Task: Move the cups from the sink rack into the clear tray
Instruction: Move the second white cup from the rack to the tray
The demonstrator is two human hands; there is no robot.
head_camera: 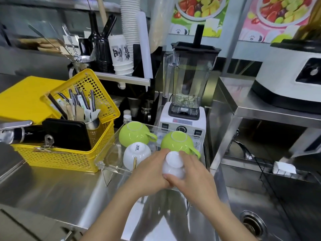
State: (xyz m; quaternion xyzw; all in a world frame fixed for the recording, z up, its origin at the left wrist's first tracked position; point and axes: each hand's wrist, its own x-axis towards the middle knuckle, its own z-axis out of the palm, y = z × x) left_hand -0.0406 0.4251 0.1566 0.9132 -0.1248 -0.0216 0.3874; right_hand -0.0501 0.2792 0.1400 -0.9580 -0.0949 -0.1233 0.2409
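Two bare hands hold one small white cup (173,164) upside down, over the near right corner of the clear tray (111,153). The left hand (152,173) wraps its fingers around the left side of the cup. The right hand (192,173) wraps around the right side, and the thumbs meet at the front below it. The cup is a bit blurry, so I cannot tell if it touches the tray floor. Three more cups sit upside down in the tray. A green cup (134,133) is at the back left, with its handle pointing right. A second green cup (178,142) is at the back right, just behind the held cup. Another white cup (136,153) with a gold handle sits at the front left, just beside the left hand. A yellow basket (69,157) full of spoons and tools stands left of the tray. A blender (187,87) stands behind the tray. The steel sink (260,214) is on the right, with a round drain.
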